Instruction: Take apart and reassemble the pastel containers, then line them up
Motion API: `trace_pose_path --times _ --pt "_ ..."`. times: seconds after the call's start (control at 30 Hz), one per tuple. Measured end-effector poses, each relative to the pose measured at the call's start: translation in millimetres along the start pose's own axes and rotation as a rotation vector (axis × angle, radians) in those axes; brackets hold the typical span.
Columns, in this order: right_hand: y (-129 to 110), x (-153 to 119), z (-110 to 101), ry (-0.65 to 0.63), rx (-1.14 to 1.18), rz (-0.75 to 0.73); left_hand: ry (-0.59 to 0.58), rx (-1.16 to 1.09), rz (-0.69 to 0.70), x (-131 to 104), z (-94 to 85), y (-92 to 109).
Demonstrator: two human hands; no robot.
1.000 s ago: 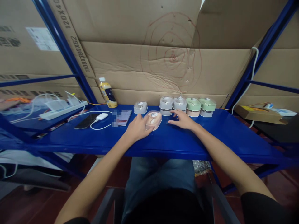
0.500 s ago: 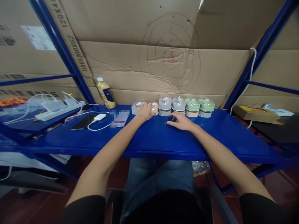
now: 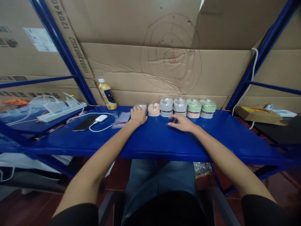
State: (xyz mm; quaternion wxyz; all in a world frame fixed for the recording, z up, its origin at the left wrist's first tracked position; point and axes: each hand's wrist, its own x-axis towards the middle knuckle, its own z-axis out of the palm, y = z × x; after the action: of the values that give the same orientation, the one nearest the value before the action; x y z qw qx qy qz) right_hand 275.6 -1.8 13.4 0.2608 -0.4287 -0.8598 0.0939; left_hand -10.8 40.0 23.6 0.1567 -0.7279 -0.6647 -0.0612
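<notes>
A row of small lidded containers stands along the back of the blue table. My left hand (image 3: 138,115) lies over the leftmost grey container (image 3: 143,106), hiding much of it; its fingers are bent over the lid. Beside it is a single peach container (image 3: 154,109). Farther right are two grey stacks (image 3: 166,105), (image 3: 180,106), a green one on peach (image 3: 193,106) and a green one on grey (image 3: 208,106). My right hand (image 3: 181,122) rests in front of the grey stacks with its fingers apart and curved, holding nothing.
At the left are a yellow bottle (image 3: 107,94), a phone with a blurred screen (image 3: 122,120), a dark phone (image 3: 86,123), a white charger (image 3: 101,118) and a power strip (image 3: 61,112). Cardboard (image 3: 117,59) backs the table. An open carton (image 3: 258,115) sits far right.
My left hand has moved left, off the peach container and onto the leftmost grey one. The peach container now shows fully. My right hand has stayed in place.
</notes>
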Motion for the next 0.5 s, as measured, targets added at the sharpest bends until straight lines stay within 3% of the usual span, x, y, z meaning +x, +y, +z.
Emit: trace_pose_path --times 0.17,0.27,0.37,0.43,0.5 --pt "-7.5 -0.4 0.7 0.040 0.003 -0.022 0.099 0.035 0.029 -86.2 -20.6 18.0" --pt "-20.5 -3.7 0.9 0.065 0.016 -0.113 0.166 -0.055 0.138 -128.2 -29.1 25.2" --pt "-35.7 -8.7 1.0 0.015 0.045 -0.242 0.185 -0.282 0.421 -139.6 -32.5 28.3" --pt "-43.4 -11.5 1.2 -0.043 0.066 -0.280 0.180 -0.472 0.633 -132.7 -32.4 29.3" --pt "-47.2 -12.7 1.0 -0.099 0.080 -0.286 0.170 -0.648 0.757 -120.5 -30.4 29.9"
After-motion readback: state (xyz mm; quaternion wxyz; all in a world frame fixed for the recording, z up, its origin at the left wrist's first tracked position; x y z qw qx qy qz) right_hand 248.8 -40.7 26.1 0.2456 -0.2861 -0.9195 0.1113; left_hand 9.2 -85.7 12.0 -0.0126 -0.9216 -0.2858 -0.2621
